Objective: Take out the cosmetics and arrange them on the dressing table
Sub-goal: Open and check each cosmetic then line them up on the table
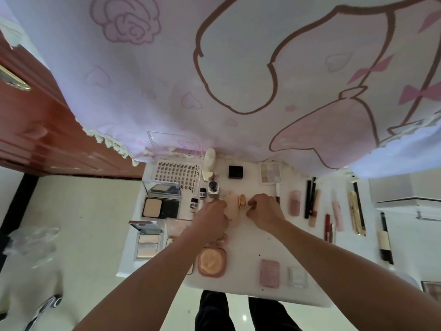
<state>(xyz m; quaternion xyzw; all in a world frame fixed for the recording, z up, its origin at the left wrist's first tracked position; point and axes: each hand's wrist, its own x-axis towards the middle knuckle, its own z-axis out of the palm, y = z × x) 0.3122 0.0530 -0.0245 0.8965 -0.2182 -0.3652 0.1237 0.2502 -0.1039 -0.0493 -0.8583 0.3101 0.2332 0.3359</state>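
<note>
Most cosmetics already lie in rows on the dressing table [248,247], powder compacts [161,207] left, pencils [358,211] right. Mid-table, the left hand [212,212] curls round a peach bottle [232,206]. The right hand [263,209] sits curled beside it, and I cannot tell whether it holds anything. Little seems left to do

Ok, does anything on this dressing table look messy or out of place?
Mostly tidy; the only oddity is a few dark specks on the white table, near the pink palette at the front.
</note>
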